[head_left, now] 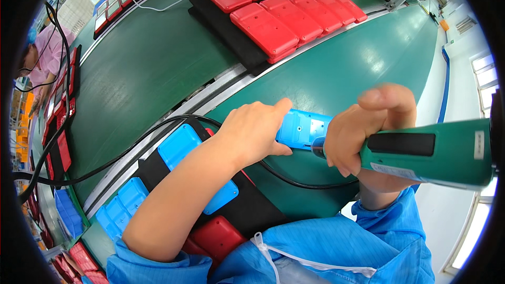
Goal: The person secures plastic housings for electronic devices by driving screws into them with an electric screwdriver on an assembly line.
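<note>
Gripping a green power screwdriver (452,152), the right hand (350,134) is wrapping its front end in the head view, while the left hand (255,131) is holding the left end of a blue plastic case (299,128) between thumb and forefinger. That case is lying between both hands over the green work surface (315,89), and the driver's clear nose (318,147) is reaching its lower edge. Good work here is probably depending on bracing the case flat and lining the tip, hidden from view, squarely with a screw hole.

Bright windows (484,77) line the white wall (464,92) at right.
</note>
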`<state>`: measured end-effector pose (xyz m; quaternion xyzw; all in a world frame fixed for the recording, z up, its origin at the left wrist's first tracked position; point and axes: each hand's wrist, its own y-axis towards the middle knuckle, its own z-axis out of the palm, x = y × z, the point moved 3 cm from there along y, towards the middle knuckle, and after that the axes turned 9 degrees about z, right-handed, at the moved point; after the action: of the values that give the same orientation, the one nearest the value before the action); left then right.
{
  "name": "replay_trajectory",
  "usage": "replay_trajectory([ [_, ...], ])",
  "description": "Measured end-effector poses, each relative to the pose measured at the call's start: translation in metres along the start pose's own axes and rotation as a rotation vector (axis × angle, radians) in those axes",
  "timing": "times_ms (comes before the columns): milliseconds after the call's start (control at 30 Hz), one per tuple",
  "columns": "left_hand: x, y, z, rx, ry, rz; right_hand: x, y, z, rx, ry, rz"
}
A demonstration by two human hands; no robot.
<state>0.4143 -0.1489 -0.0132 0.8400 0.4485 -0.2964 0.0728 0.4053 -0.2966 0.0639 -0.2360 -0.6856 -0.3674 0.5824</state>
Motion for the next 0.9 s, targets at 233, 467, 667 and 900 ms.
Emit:
replay_trajectory([
  [233,-0.001,-0.002,0.002,-0.018,-0.022,-0.023,0.000,0.000,-0.006,-0.070,0.016,-0.025],
  [467,-0.017,0.005,0.005,-0.065,-0.155,0.186,0.016,0.000,-0.041,-0.107,0.320,-0.461],
  [667,-0.037,-0.003,0.014,-0.115,-0.196,0.336,0.015,-0.007,-0.045,-0.124,0.452,-0.512],
  [900,-0.028,-0.026,-0.002,-0.102,-0.726,0.041,0.012,-0.021,-0.067,-0.189,0.580,-0.610],
])
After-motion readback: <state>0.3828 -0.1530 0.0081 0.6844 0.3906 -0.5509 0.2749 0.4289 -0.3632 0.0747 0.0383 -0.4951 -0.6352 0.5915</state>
